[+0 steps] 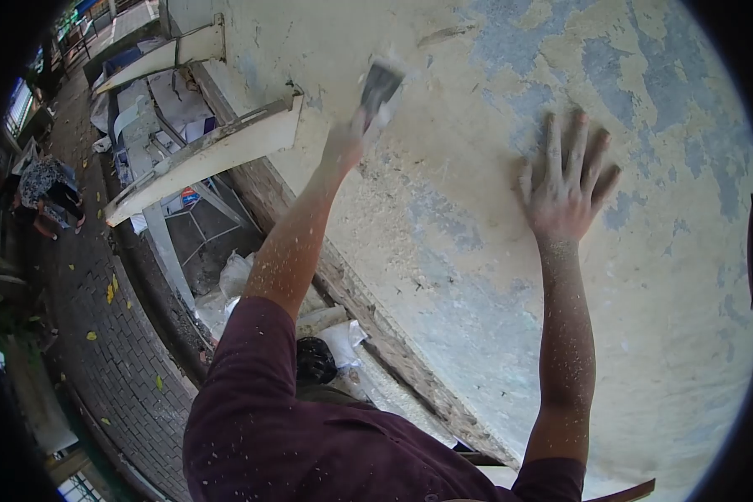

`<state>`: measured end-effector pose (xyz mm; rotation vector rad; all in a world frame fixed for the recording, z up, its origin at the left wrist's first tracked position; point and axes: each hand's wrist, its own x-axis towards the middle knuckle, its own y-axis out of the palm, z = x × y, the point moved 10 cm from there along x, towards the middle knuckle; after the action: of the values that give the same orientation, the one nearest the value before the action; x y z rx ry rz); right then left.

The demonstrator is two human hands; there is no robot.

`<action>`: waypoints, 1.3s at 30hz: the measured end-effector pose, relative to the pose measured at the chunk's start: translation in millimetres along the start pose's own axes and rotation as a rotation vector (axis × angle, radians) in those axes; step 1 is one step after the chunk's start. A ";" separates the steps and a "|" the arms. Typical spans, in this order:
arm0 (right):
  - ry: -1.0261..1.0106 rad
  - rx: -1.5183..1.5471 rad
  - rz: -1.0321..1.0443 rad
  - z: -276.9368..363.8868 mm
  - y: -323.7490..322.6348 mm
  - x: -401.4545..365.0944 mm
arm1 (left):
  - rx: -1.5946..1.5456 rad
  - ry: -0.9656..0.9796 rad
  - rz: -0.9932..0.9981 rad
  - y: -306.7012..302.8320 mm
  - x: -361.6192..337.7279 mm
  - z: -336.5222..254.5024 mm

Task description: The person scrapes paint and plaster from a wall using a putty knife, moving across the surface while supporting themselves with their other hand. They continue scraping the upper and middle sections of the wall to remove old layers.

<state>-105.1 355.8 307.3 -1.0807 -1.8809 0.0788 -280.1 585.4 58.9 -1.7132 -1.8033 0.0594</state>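
My left hand (349, 144) is closed around the handle of a scraper (382, 84), slightly smeared by motion. The scraper's broad grey blade points up against the wall (477, 159), where pale paint is flaking. To the right, my right hand (562, 188) lies flat on the wall with its fingers spread, holding nothing. White dust coats its fingers, and paint flecks speckle both forearms. Grey-blue patches show where the pale coat is gone, mostly at the upper right and below the scraper.
Pale angled brackets (217, 159) jut from the wall at the left. Below them lie boards, plastic bags (236, 274) and a white sack (341, 341) along a wooden ledge (343, 289). A brick path (121, 351) runs down the left, with another person (50, 188) bending there.
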 end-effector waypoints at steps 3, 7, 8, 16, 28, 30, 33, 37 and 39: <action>-0.019 0.013 -0.004 1.7 3.1 -2.3 | 0.077 -0.200 0.168 29.2 -55.1 90.1; -0.007 0.011 0.001 4.4 5.2 0.0 | 0.188 -0.086 0.080 11.3 -4.2 75.3; 0.001 0.000 0.013 4.1 5.1 -0.2 | 0.233 -0.009 0.074 4.8 5.6 72.8; 0.013 0.022 -0.019 6.3 5.3 -2.1 | 0.030 -0.204 0.207 -24.3 1.9 47.3; 0.030 0.017 -0.028 7.7 4.0 -0.9 | -0.077 -0.164 0.133 -57.4 67.9 -3.6; 0.034 0.012 -0.019 7.9 5.4 1.3 | 0.225 0.291 -0.109 -74.0 66.6 -56.1; 0.040 -0.007 -0.004 7.8 6.5 0.6 | -0.100 -0.093 -0.009 -44.0 46.0 -6.0; 0.036 0.014 -0.008 3.6 10.0 1.4 | 0.015 -0.103 0.119 32.6 -5.1 110.0; 0.033 -0.023 0.032 6.1 11.5 0.7 | 0.131 -0.063 0.163 25.4 -2.0 98.8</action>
<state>-102.4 365.5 299.0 -1.1216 -1.8400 0.0571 -304.3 625.6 -31.7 -1.7775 -1.6610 0.2971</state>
